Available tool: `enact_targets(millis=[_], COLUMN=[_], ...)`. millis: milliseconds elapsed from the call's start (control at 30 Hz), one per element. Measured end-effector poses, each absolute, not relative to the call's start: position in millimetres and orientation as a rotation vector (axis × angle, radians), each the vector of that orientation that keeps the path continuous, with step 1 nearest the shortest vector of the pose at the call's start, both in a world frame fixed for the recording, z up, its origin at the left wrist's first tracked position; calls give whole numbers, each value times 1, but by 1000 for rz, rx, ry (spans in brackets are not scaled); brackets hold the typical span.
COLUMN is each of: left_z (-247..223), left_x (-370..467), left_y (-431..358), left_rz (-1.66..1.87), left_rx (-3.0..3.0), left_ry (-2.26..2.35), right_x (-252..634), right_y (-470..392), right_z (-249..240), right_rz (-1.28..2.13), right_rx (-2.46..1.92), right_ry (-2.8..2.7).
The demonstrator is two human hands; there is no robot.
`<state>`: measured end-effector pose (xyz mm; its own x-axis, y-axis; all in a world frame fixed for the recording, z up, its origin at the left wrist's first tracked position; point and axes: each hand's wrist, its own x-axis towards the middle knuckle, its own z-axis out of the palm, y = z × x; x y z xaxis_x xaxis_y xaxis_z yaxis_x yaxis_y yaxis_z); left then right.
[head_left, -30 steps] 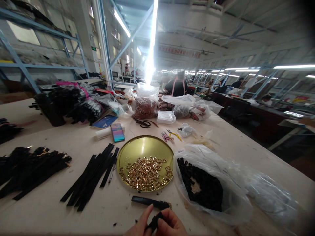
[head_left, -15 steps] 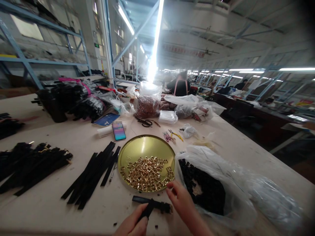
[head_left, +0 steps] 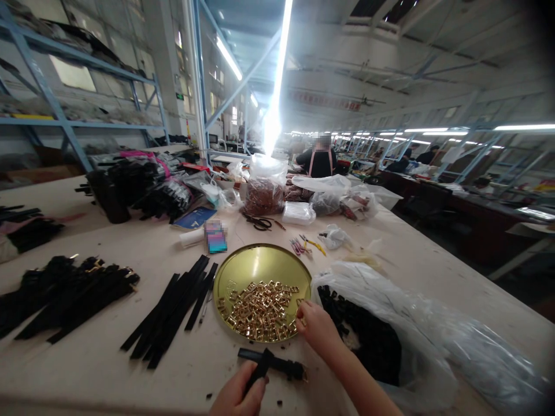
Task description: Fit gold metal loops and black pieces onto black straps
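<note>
My left hand (head_left: pixel 243 393) is closed on a black strap (head_left: pixel 263 365) near the table's front edge. Under and beside that strap lies another black strap with a gold buckle (head_left: pixel 289 370). My right hand (head_left: pixel 316 326) is at the right rim of a round gold tray (head_left: pixel 255 260), its fingers closed together around what looks like a gold buckle, partly hidden. Many small gold buckles (head_left: pixel 262 309) lie heaped in the tray's lower half. Several loose black straps (head_left: pixel 173 306) rest left of the tray.
A clear plastic bag (head_left: pixel 425 335) with black pieces (head_left: pixel 377 346) lies at right. Bundled black straps (head_left: pixel 78 294) lie at left. Behind are pliers (head_left: pixel 314 245), scissors (head_left: pixel 259 222), a blue booklet (head_left: pixel 193 218) and filled plastic bags (head_left: pixel 265 190). A person (head_left: pixel 321 159) is farther back.
My right hand has moved up along the tray's right rim, and its fingers have come together there. My left hand still holds the strap. The whole view has shifted slightly.
</note>
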<state>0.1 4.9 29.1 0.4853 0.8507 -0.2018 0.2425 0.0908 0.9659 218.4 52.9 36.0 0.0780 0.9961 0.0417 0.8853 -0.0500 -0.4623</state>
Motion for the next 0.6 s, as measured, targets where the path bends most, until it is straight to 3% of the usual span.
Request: enact_targets(millis=[67,200,267,400,600], left_z=[36,49,53,54,40], left_x=[0,4,8,11,9], left_y=[6,8,7,5,3], left_rz=[629,579,561,557,435], left_rx=[1515,1483,1482,1569,1627], left_ry=[1041,1006,964,992,1079], right_x=[210,189,180,166,155], right_y=[33,-8,-21,-32,-37], right_z=[41,46,47,33,2], right_rz=[575,1453,1718,1814,1694], right_rx=[-1883,-1348,-1096,-1007,-1143], right_ry=[-1837,-1321,-997,-835,-955])
